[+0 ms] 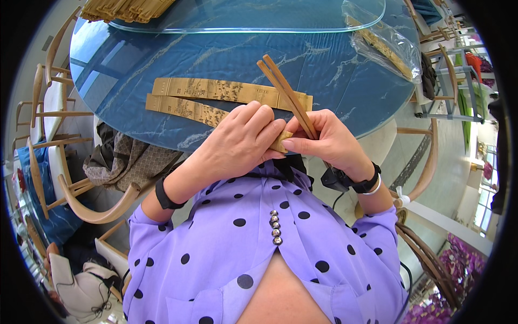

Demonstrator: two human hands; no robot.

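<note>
R hand (pixel 324 135) grip pinches chopsticks (pixel 288 97) + gold paper bit (pixel 280 142), at bench's (pixel 135 67) near edge; L hand (pixel 243 136) grip pinches paper too, partly hidden. Risk: loose R pinch could drop sticks; hard pull might tear paper.

**Blue, white-veined table (pixel 183 59) with pale wooden chairs (pixel 89 217) on both sides**

A clear, round-cornered glass panel (pixel 232 31) lies on the table's far part. At left, a brown, small-patterned fabric bundle (pixel 127 167) sits just beside the near edge, next to a curved chair back. Farther left, crumpled blue cloth (pixel 63 210) shows among the chairs; below it lies an off-white cloth item with black cords (pixel 81 291). At right, a small red item (pixel 474 66), too small to identify, shows near a grey-blue, straight-edged frame (pixel 458 70). Clustered purple flowers (pixel 461 264) stand at lower right.
</note>
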